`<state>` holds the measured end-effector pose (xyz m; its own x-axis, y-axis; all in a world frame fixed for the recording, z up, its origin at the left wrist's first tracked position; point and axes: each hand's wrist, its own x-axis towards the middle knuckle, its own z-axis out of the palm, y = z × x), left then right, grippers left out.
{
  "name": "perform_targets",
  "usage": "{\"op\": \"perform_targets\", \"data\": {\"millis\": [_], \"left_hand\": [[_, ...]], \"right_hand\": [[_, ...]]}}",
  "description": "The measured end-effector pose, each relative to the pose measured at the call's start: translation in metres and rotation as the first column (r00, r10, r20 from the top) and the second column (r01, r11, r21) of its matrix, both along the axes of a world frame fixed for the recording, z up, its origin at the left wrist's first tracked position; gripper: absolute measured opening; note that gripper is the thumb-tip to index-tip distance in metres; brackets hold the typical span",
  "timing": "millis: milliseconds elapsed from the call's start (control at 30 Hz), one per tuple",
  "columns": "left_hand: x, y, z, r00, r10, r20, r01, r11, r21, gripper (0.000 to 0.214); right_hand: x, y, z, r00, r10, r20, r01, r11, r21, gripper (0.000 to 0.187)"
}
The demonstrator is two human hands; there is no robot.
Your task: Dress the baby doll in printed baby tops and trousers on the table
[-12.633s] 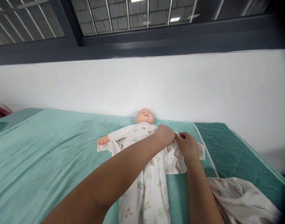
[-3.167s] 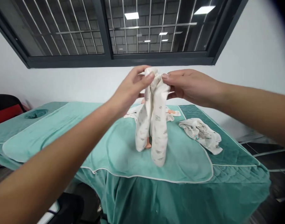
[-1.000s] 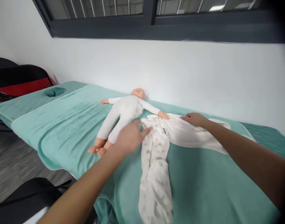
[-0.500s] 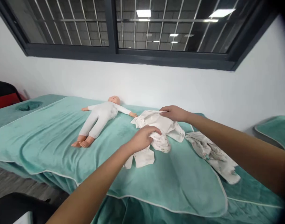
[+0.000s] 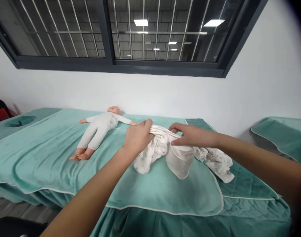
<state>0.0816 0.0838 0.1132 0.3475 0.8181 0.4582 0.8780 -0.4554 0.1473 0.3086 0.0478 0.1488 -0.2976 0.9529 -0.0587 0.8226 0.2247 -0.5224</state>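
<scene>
Your left hand point(image 5: 138, 137) grips the bunched white garment point(image 5: 179, 161) while your right hand point(image 5: 193, 135), loosely parted, is at its edge, the doll point(image 5: 100, 124) lying nearby.

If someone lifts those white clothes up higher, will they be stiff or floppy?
Probably floppy: the white clothes sag in folds below the left hand. They're likely light, since the cloth looks thin. They probably won't roll, being loosely bunched.
</scene>
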Motion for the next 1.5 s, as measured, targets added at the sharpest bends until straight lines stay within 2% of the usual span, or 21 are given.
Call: {"op": "perform_targets", "data": {"millis": [100,200,267,333,433,500,567,667,733,767,867,900,967,1033,1133,1200,1267,1300,1400,1433,1500], "left_hand": [[0.003,-0.007,0.003,0.980,0.041,0.195,-0.028,0.997,-0.069,0.026],[0.006,-0.016,0.000,0.857,-0.024,0.515,0.173,0.955,-0.243,0.028],[0.001,-0.020,-0.005,0.726,-0.089,0.682,0.364,0.891,-0.271,0.030],[-0.010,-0.021,-0.015,0.639,-0.141,0.756,0.426,0.883,-0.196,0.045],[-0.034,-0.018,-0.038,0.678,-0.190,0.710,0.359,0.928,-0.094,0.083],[-0.052,-0.016,-0.059,0.746,-0.203,0.634,0.314,0.947,-0.067,0.091],[-0.074,-0.019,-0.083,0.785,-0.177,0.593,0.231,0.973,-0.016,0.078],[-0.118,-0.034,-0.118,0.828,-0.167,0.536,0.156,0.986,0.066,0.057],[-0.154,-0.054,-0.138,0.893,-0.153,0.424,0.139,0.988,0.062,0.048],[-0.173,-0.065,-0.146,0.916,-0.083,0.394,0.064,0.996,0.062,0.043],[-0.238,-0.100,-0.166,0.905,0.203,0.373,-0.247,0.966,0.075,0.031],[-0.262,-0.111,-0.172,0.883,0.294,0.365,-0.350,0.932,0.097,0.030],[-0.313,-0.134,-0.182,0.792,0.490,0.364,-0.571,0.805,0.158,0.026],[-0.362,-0.156,-0.191,0.635,0.695,0.337,-0.767,0.620,0.165,0.027],[-0.416,-0.187,-0.204,0.391,0.890,0.236,-0.920,0.383,0.079,0.035],[-0.434,-0.206,-0.215,0.245,0.952,0.184,-0.968,0.251,-0.010,0.043],[-0.441,-0.223,-0.231,0.169,0.977,0.133,-0.979,0.182,-0.089,0.045],[-0.442,-0.230,-0.241,0.188,0.976,0.109,-0.972,0.201,-0.122,0.045],[-0.440,-0.249,-0.274,0.363,0.932,-0.006,-0.906,0.351,-0.237,0.047],[-0.436,-0.253,-0.284,0.385,0.922,-0.046,-0.896,0.361,-0.260,0.048],[-0.422,-0.259,-0.293,0.347,0.931,-0.112,-0.911,0.306,-0.278,0.052]], "right_hand": [[-0.008,0.003,-0.035,0.998,-0.055,-0.006,0.054,0.994,-0.093,0.054],[-0.030,0.011,-0.071,0.925,0.038,-0.379,-0.064,0.996,-0.057,0.050],[-0.047,0.018,-0.087,0.757,0.025,-0.652,-0.146,0.980,-0.133,0.046],[-0.063,0.024,-0.096,0.558,-0.089,-0.825,-0.219,0.943,-0.250,0.045],[-0.088,0.034,-0.097,0.312,-0.212,-0.926,-0.267,0.916,-0.300,0.043],[-0.105,0.038,-0.097,0.240,-0.200,-0.950,-0.335,0.901,-0.275,0.041],[-0.121,0.039,-0.101,0.277,-0.114,-0.954,-0.472,0.849,-0.239,0.043],[-0.132,0.039,-0.118,0.438,0.147,-0.887,-0.652,0.731,-0.201,0.052],[-0.129,0.039,-0.139,0.555,0.332,-0.763,-0.680,0.709,-0.187,0.057],[-0.124,0.039,-0.152,0.619,0.401,-0.675,-0.665,0.725,-0.179,0.057],[-0.101,0.043,-0.196,0.833,0.399,-0.383,-0.445,0.895,-0.035,0.054],[-0.091,0.043,-0.210,0.890,0.352,-0.289,-0.354,0.934,0.045,0.053],[-0.072,0.043,-0.232,0.956,0.264,-0.126,-0.242,0.956,0.165,0.055],[-0.055,0.038,-0.246,0.979,0.206,-0.012,-0.196,0.948,0.251,0.056],[-0.035,0.027,-0.255,0.979,0.177,0.103,-0.202,0.915,0.348,0.057],[-0.027,0.018,-0.257,0.973,0.167,0.162,-0.220,0.889,0.402,0.059],[-0.023,0.009,-0.258,0.966,0.157,0.204,-0.235,0.862,0.449,0.063],[-0.022,0.004,-0.259,0.963,0.153,0.220,-0.242,0.851,0.466,0.064],[-0.025,-0.012,-0.259,0.961,0.131,0.245,-0.243,0.825,0.510,0.068],[-0.027,-0.017,-0.258,0.960,0.122,0.252,-0.241,0.819,0.521,0.069],[-0.034,-0.027,-0.257,0.956,0.115,0.270,-0.248,0.806,0.537,0.070]]}}
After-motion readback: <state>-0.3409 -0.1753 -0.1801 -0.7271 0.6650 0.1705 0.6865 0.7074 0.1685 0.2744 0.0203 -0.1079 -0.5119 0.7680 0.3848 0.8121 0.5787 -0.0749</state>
